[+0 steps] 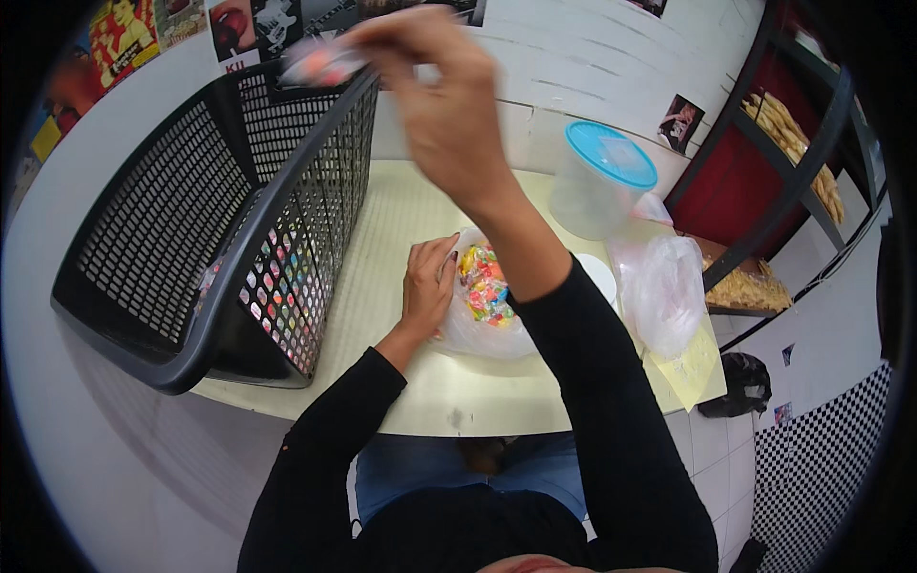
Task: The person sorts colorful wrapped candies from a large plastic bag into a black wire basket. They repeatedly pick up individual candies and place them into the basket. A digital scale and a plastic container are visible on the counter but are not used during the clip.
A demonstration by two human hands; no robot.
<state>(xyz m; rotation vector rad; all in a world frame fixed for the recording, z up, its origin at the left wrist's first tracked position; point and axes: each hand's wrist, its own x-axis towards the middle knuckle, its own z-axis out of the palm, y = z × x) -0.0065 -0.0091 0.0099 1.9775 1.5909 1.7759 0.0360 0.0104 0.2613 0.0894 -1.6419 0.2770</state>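
Observation:
My right hand (455,107) is raised over the far edge of a black plastic laundry basket (286,193). Its fingertips pinch a small clear packet with orange and red contents (322,64), blurred by motion. On the pale yellow table, a white plastic bag (487,340) lies spread around colourful wrapped candies (487,290). My left hand (428,283) rests at the bag's left edge; whether it grips the plastic cannot be told. Through the basket's lattice side, many small colourful packets show near its bottom. My right forearm hides part of the bag.
A clear tub with a blue lid (609,165) stands at the table's back right. Near it lie a round white lid or plate (597,279), a crumpled plastic bag (670,294) and yellow paper (688,369). A dark shelf rack (781,172) holding bagged snacks stands at right.

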